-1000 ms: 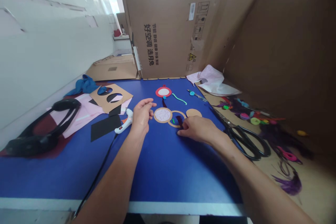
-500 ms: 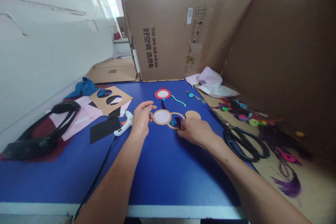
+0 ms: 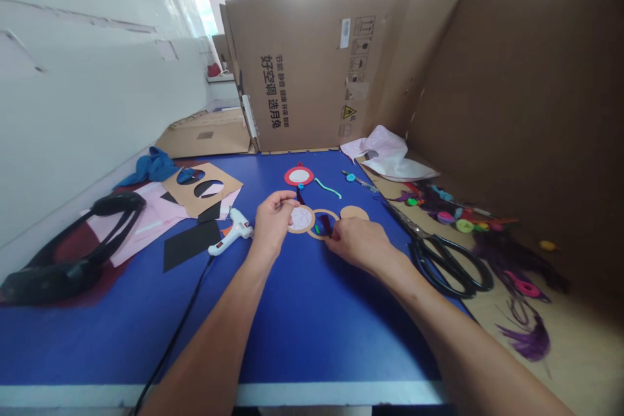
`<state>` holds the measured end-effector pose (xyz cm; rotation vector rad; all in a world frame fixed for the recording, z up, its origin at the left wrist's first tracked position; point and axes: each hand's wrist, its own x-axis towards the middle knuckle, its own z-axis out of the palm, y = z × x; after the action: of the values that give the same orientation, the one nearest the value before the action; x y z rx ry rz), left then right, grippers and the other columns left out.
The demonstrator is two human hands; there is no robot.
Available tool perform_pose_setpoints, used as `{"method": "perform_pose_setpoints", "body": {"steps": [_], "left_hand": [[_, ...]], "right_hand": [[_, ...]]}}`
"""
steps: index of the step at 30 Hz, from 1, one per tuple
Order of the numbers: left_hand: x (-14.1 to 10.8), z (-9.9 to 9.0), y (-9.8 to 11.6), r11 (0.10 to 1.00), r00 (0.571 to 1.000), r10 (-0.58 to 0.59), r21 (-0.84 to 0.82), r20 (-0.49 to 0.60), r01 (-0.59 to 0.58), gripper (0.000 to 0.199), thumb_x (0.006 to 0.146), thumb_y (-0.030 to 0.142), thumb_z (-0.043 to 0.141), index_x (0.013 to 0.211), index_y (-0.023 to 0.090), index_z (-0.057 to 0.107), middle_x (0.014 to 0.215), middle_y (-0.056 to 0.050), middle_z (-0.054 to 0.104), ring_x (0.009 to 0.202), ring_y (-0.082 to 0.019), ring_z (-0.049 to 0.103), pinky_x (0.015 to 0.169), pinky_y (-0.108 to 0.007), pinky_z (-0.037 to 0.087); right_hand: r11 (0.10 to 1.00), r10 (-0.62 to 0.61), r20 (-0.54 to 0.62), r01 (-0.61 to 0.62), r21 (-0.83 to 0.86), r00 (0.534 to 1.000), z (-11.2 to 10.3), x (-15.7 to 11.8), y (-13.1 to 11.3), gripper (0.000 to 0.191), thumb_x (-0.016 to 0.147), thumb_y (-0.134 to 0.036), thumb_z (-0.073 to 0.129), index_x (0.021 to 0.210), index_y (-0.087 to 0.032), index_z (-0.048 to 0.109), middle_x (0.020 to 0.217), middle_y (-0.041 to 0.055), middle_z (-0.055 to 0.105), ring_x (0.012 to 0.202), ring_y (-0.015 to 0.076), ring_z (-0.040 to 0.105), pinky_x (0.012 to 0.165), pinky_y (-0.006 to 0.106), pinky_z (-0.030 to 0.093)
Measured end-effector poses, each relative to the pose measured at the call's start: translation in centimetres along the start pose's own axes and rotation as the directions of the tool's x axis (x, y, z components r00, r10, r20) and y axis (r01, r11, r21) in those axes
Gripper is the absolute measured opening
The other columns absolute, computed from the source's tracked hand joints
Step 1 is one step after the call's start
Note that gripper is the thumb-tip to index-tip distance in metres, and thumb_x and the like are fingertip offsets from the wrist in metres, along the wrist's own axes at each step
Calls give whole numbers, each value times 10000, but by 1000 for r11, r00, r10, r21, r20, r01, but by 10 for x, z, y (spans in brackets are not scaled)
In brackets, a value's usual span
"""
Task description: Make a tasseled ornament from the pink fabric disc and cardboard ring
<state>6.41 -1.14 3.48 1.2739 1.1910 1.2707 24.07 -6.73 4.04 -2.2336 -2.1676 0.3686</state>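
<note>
My left hand [image 3: 273, 220] has its fingers loosely curved and apart, over the left edge of a round cardboard piece with a white, line-patterned face [image 3: 302, 217]. My right hand [image 3: 359, 240] is closed, its fingertips pinching the lower right rim of a bare cardboard ring [image 3: 318, 236]. Inside the ring lie a dark strip [image 3: 326, 225] and a small green piece [image 3: 317, 229]. A plain cardboard disc [image 3: 355, 212] lies just behind the right hand. Beyond the hands is a red-rimmed white oval [image 3: 299, 175] with a dark tassel, beside a mint-green strip [image 3: 327, 188].
A white glue gun [image 3: 231, 234] with a black cord lies left of my left hand. Large black-handled scissors [image 3: 446, 263] rest at right, near colourful trimmings [image 3: 461, 221]. Cut cardboard [image 3: 207, 181] and black headgear [image 3: 73, 253] lie at left. A tall cardboard box [image 3: 312, 78] stands behind.
My left hand has moved right, from beside the patterned round piece to over its left edge, uncovering more of the glue gun. My right hand stays at the ring. The view has shifted slightly.
</note>
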Motion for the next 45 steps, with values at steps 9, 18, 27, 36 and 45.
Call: {"method": "perform_pose_setpoints", "body": {"steps": [9, 18, 27, 36, 45], "left_hand": [[-2, 6, -17, 971, 986, 125, 190, 110, -144, 227, 877, 245, 639, 1062, 185, 755, 944, -54, 782, 771, -166, 687, 705, -277, 545], [-20, 14, -20, 643, 679, 515, 287, 523, -710, 739, 843, 5, 507, 1529, 278, 553, 1457, -76, 669, 1341, -230, 615, 1194, -453, 457], [-15, 10, -18, 744, 799, 424, 339, 426, -576, 501, 936, 124, 565, 1402, 258, 691, 1317, -70, 763, 1192, -237, 715, 1077, -395, 545], [-14, 8, -12, 830, 920, 269, 415, 287, -372, 181, 914, 210, 628, 970, 244, 797, 919, -40, 804, 824, -210, 717, 789, -312, 539], [-10, 8, -15, 940, 948, 94, 288, 303, -185, 192, 900, 370, 652, 826, 206, 720, 724, -10, 688, 601, -152, 623, 593, -264, 484]], "right_hand": [[999, -24, -89, 22, -23, 996, 2, 0, -1, 240, 929, -248, 568, 960, -143, 781, 1002, 210, 795, 973, 354, 769, 725, 355, 479], [863, -209, -375, 351, 365, 903, -7, 3, 9, 112, 979, -215, 499, 930, -212, 599, 847, 27, 724, 718, 166, 618, 647, 275, 326], [726, -219, -397, 421, 544, 891, -5, 8, 13, 128, 986, -293, 530, 901, -222, 594, 785, -15, 648, 711, 152, 525, 666, 260, 345], [625, -184, -333, 372, 687, 925, 5, 19, 13, 161, 907, -310, 610, 1026, -217, 664, 837, -24, 681, 745, 143, 572, 684, 238, 410], [639, -103, -355, 335, 692, 929, 2, 21, 17, 205, 899, -351, 655, 1053, -221, 693, 896, -1, 723, 795, 156, 606, 709, 245, 445]]}}
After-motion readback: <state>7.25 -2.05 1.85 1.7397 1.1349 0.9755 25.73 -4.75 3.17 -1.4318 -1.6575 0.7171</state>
